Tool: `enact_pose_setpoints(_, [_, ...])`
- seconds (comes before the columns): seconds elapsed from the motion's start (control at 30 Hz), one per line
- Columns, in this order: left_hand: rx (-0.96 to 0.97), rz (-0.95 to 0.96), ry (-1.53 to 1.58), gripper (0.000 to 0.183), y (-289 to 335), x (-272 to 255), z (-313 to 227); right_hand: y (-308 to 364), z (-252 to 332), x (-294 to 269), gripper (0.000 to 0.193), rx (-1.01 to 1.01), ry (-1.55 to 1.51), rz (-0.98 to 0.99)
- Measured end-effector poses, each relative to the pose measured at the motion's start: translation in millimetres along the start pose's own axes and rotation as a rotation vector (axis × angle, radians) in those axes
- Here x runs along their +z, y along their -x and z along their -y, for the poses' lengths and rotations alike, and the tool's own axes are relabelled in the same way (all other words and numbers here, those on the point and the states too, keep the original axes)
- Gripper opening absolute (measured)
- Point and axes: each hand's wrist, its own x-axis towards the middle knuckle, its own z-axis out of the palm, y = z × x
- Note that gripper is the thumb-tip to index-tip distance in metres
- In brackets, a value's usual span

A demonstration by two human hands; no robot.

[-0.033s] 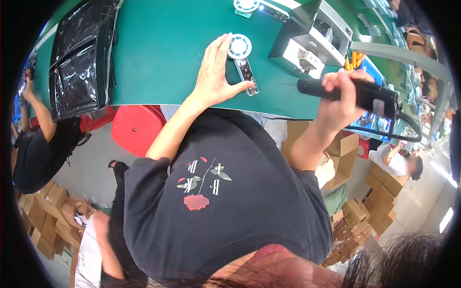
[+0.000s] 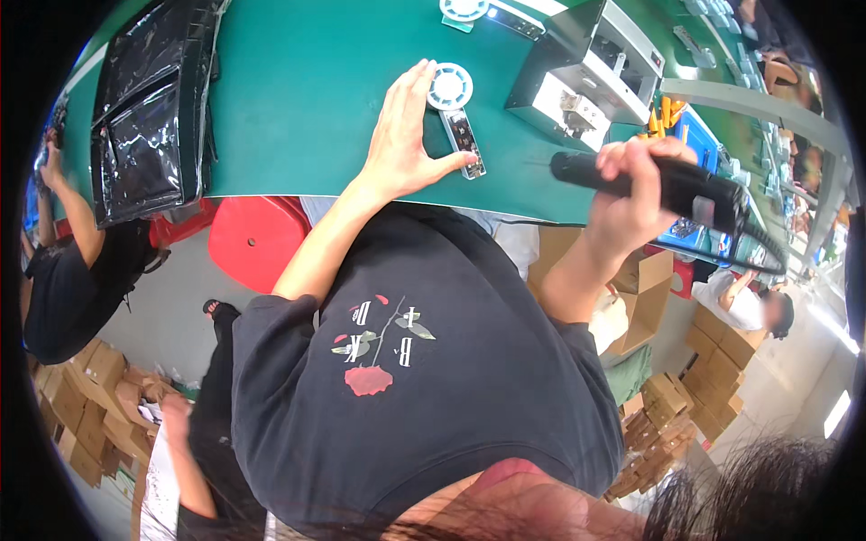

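Observation:
On the green table lies a narrow device with a dark, bare-looking inside (image 2: 462, 137), with a round white spoked disc (image 2: 449, 87) at its far end. My left hand (image 2: 403, 135) is spread beside it, fingers stretched out. Its thumb touches the device's near end and its fingertips reach the disc's left edge. My right hand (image 2: 634, 194) is wrapped around a black electric screwdriver (image 2: 695, 191), held above the table to the right of the device. The screwdriver's thin bit points left, and a coiled cord hangs from its rear.
A grey metal-cased machine (image 2: 586, 77) stands right of the device. Behind is another disc-ended device (image 2: 514, 18). Orange-handled tools (image 2: 666, 113) and a blue tray (image 2: 699, 135) lie at right. Black plastic-wrapped packs (image 2: 149, 135) lie left. Co-workers and cardboard boxes (image 2: 99, 397) surround the table.
My right hand and the screwdriver have shifted slightly to the left. My left hand and the device stay in place. A co-worker's arm at lower left has moved.

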Motion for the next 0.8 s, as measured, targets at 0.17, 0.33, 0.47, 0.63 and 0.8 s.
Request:
enact_pose_setpoints(0.17, [-0.055, -0.027, -0.01, 0.129, 3.3, 8.9, -0.4, 40.8, 8.0, 18.5, 0.032, 0.03, -0.133, 0.082])
enact_pose_setpoints(0.33, [-0.039, -0.056, 0.005, 0.127, 2.3, 10.1, -0.3, 48.3, 0.8, 22.8, 0.033, 0.022, -0.066, 0.134])
enact_pose_setpoints(0.47, [-0.058, -0.054, 0.016, 0.125, 1.5, 9.6, -1.3, 49.8, -5.7, 26.5, 0.034, 0.035, -0.072, 0.142])
enact_pose_setpoints(0.63, [-0.054, -0.06, -0.003, 0.124, 1.1, 8.8, -1.2, 54.3, -9.8, 30.1, 0.035, 0.02, -0.003, 0.174])
enact_pose_setpoints(0.8, [-0.05, -0.064, 0.016, 0.127, 1.6, 9.7, 0.8, 57.5, -5.1, 32.4, 0.035, 0.036, -0.009, 0.177])
